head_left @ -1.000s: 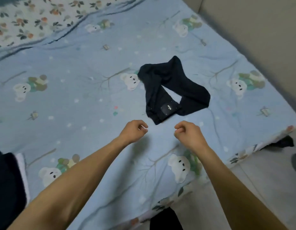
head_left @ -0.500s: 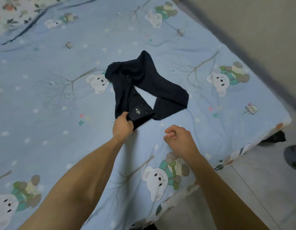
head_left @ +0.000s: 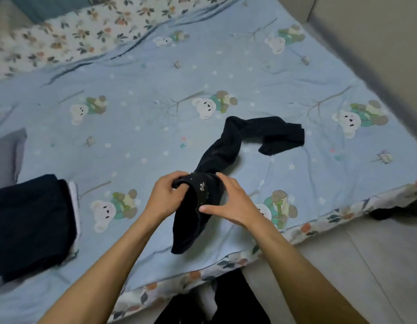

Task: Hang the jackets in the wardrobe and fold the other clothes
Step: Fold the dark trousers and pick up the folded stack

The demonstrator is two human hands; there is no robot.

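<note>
head view looks down on a bed covered by a light blue sheet (head_left: 132,141) printed with small bears and bare trees. a long black garment (head_left: 226,148) lies across the sheet near the bed's front edge; its far end bends to the right and lies flat on the sheet, while the near end is lifted and gathered between both hands, with a loose flap hanging down toward the bed edge. a small silver emblem (head_left: 202,187) shows on the raised band of the garment. the left hand (head_left: 166,197) has its fingers curled around the band's left side, grasping it. the right hand (head_left: 228,202) holds the band's right side, thumb pressed on the front of the fabric and fingers wrapped over the top. to the left on the sheet lies a folded dark navy garment (head_left: 32,220) with a white edge showing on its right side, and a grey cloth (head_left: 6,153) lies beyond it at the left border. a floral quilt (head_left: 69,36) runs along the far side of the bed. a pale wall (head_left: 378,43) stands to the right, and pale floor (head_left: 343,265) shows below the bed's edge.
</note>
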